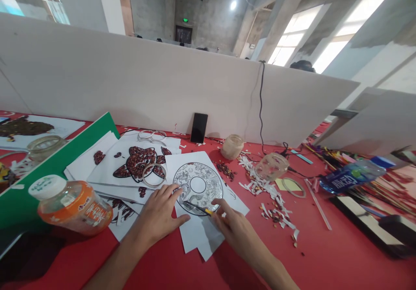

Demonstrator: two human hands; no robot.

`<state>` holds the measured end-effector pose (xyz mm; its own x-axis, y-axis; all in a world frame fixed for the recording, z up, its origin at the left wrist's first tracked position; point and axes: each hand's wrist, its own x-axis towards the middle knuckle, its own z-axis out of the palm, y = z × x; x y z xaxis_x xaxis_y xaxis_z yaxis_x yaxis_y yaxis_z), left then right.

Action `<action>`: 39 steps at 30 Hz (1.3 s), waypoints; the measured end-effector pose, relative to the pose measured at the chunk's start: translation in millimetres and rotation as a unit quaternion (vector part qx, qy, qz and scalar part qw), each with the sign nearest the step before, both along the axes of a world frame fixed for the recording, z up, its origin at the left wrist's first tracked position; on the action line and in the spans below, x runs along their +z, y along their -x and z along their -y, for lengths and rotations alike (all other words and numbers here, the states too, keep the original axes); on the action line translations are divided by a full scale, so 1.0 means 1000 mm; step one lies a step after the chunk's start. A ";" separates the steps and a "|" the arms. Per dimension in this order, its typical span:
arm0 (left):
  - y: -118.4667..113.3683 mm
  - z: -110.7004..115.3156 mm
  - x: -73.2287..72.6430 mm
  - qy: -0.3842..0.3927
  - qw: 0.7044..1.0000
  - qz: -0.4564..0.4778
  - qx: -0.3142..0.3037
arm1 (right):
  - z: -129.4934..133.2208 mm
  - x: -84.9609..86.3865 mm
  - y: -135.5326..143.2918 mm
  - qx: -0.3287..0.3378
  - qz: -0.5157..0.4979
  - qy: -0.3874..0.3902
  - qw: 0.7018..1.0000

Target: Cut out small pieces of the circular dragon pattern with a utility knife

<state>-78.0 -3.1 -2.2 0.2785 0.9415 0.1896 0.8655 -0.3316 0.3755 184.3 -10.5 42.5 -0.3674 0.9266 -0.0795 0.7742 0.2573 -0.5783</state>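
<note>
A sheet of paper [191,233] printed with a black-line round dragon design [208,175] lies on the red table before me. My left hand [162,212] rests flat at the sheet's left edge, fingers spread, holding nothing. Closed around a slim tool [207,211] with a yellow handle and a dark, thin, pointed end is my right hand [229,220]. The tool's tip reaches the lower left of the round design; its exact kind is unclear. Left of the sheet, a drawing covered with dark red beans [139,162] lies on stacked papers, with a tape roll [154,184] on it.
An orange-labelled jar [76,210] and a green board [78,145] stand at left. A phone [199,127] leans on the white partition [146,78]. Glass jars [232,147], loose beans [227,171] and paper scraps [248,177] lie right of the sheet, with a blue-labelled bottle [354,175] farther right.
</note>
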 end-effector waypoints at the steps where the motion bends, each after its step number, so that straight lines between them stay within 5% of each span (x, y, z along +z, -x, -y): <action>1: 0.000 0.000 0.000 -0.001 1.000 0.001 0.000 | -0.003 0.001 0.001 -0.006 -0.001 0.010 1.000; 8: 0.001 0.000 -0.001 -0.011 1.000 0.008 -0.005 | -0.010 0.005 0.002 0.002 0.017 0.004 1.000; 15: 0.000 -0.003 0.002 -0.034 0.998 0.049 0.000 | 0.005 -0.006 -0.010 0.136 0.162 -0.210 0.954; 18: -0.002 -0.004 0.005 -0.040 0.997 0.060 0.008 | 0.006 -0.007 -0.013 0.150 0.175 -0.240 0.943; 25: -0.010 -0.005 0.009 -0.019 0.997 0.053 0.044 | -0.023 0.007 0.029 0.103 0.100 -0.172 0.975; 31: -0.012 -0.006 0.011 0.011 0.997 0.047 0.057 | -0.054 0.012 0.081 0.157 0.166 -0.094 0.969; 39: -0.011 -0.006 0.009 0.005 0.998 0.039 0.056 | -0.063 0.006 0.085 0.157 0.181 -0.071 0.968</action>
